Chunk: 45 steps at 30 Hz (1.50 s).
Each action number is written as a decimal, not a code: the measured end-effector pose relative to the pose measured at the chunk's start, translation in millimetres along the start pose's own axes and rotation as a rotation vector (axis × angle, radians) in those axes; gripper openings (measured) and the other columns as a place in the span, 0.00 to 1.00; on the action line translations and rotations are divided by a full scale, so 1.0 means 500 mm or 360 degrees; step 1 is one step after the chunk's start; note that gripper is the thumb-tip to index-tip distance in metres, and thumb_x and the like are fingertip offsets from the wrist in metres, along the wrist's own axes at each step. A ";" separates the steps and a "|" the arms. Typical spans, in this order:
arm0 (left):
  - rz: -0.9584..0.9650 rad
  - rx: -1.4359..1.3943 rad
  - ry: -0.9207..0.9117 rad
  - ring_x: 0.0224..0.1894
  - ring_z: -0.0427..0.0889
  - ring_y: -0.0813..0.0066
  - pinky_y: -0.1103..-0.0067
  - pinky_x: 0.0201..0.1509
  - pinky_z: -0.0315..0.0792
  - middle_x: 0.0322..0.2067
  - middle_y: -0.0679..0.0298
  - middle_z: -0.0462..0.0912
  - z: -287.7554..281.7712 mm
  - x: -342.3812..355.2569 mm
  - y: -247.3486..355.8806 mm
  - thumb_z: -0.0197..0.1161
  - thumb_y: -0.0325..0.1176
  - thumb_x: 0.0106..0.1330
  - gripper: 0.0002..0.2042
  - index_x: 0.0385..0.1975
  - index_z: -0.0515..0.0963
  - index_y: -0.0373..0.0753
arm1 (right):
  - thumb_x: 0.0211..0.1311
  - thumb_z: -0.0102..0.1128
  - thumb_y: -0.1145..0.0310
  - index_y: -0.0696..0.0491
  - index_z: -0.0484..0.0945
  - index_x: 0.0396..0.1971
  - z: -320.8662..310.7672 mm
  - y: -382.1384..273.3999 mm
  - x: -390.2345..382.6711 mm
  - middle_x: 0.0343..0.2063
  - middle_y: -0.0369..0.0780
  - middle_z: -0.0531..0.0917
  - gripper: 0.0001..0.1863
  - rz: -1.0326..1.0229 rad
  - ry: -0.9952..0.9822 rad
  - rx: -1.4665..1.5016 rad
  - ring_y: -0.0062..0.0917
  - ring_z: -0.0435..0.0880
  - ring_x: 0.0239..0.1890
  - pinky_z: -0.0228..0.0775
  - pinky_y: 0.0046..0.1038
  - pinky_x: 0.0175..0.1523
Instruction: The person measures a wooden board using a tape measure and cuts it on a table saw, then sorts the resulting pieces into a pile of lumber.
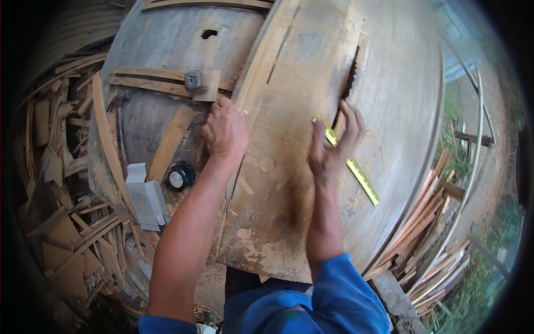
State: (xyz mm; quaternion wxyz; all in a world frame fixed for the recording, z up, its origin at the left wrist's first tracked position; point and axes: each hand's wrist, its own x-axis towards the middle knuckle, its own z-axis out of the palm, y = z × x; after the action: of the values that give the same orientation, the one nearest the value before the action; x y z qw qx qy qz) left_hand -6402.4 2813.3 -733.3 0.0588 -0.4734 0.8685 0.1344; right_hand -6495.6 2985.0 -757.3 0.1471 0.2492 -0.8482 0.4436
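Note:
My left hand (pixel 227 128) is closed at the raised edge of the plywood table top (pixel 278 167), its fingertips hidden; I cannot make out what, if anything, it holds. My right hand (pixel 334 145) has thumb and fingers apart around a yellow measuring rule (pixel 361 181), which lies slanted on the top, partly behind the hand. Just beyond the fingers is a long dark slot (pixel 351 75) with what looks like a toothed blade. A grey tool head or block (pixel 193 79) rests on wood left of the slot. A round black object (pixel 178 177) sits below my left hand.
Wooden slats (pixel 147 75) and a white cardboard box (pixel 143 197) lie on the lower left surface. Piles of scrap wood (pixel 64 234) fill the far left. On the right are bundled strips (pixel 406 234), pale bent pipes (pixel 479 117) and plants (pixel 467 295) beyond the table edge.

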 end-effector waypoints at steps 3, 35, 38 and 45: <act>0.0009 0.0004 0.0003 0.49 0.81 0.44 0.56 0.52 0.74 0.44 0.45 0.80 0.003 0.002 0.009 0.67 0.42 0.64 0.21 0.46 0.70 0.32 | 0.57 0.68 0.68 0.53 0.73 0.61 -0.225 0.124 -0.087 0.60 0.47 0.72 0.30 0.0041 -0.0513 -0.0985 0.41 0.68 0.64 0.59 0.38 0.68; 0.0128 0.0083 0.0077 0.49 0.81 0.38 0.55 0.53 0.73 0.42 0.38 0.82 0.007 0.001 0.015 0.65 0.41 0.65 0.20 0.43 0.74 0.28 | 0.59 0.66 0.66 0.40 0.83 0.37 -0.051 0.273 0.116 0.33 0.29 0.83 0.07 -0.0673 -0.0117 -0.0377 0.25 0.82 0.37 0.65 0.32 0.50; 0.0110 0.0102 0.0080 0.49 0.81 0.38 0.54 0.53 0.73 0.42 0.38 0.82 0.004 0.000 0.020 0.65 0.42 0.65 0.20 0.43 0.73 0.28 | 0.59 0.66 0.67 0.40 0.83 0.37 -0.047 0.270 0.119 0.33 0.29 0.82 0.07 -0.0683 -0.0067 -0.0395 0.25 0.82 0.37 0.65 0.32 0.50; 0.0103 0.0086 0.0062 0.49 0.80 0.37 0.54 0.53 0.73 0.43 0.38 0.82 0.007 0.002 0.019 0.65 0.42 0.65 0.21 0.44 0.73 0.28 | 0.59 0.66 0.67 0.41 0.82 0.37 -0.046 0.275 0.116 0.33 0.30 0.83 0.06 -0.0674 -0.0054 -0.0375 0.26 0.82 0.36 0.66 0.31 0.47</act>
State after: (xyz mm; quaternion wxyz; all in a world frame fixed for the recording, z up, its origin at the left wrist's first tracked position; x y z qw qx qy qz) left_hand -6411.0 2818.4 -735.1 0.0504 -0.4458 0.8877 0.1035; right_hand -6619.2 3053.3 -810.8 0.2506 0.4099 -0.8253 0.2966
